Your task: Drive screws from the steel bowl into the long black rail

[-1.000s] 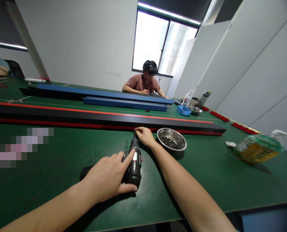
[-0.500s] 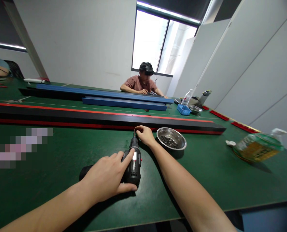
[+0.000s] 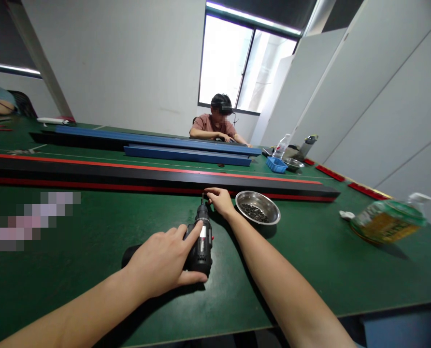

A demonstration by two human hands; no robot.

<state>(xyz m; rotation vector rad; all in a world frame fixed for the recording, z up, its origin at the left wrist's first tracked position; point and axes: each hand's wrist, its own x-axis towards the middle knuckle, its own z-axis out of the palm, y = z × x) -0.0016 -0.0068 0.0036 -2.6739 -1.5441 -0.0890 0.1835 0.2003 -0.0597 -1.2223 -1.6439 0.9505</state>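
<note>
My left hand is wrapped round a black cordless screwdriver lying low over the green table, index finger along its body. Its bit points at the side of a long black rail with red strips. My right hand pinches at the bit's tip, right against the rail; what it holds there is too small to make out. A steel bowl of small dark screws stands just right of that hand.
Blue rails lie further back, with a blue tray, a second steel bowl and bottles beyond. A tipped bottle of yellow liquid lies at right. A person in a reddish shirt works across the table.
My hands and the screwdriver have barely shifted. The person across the table has moved a little to the right and leaned lower.
</note>
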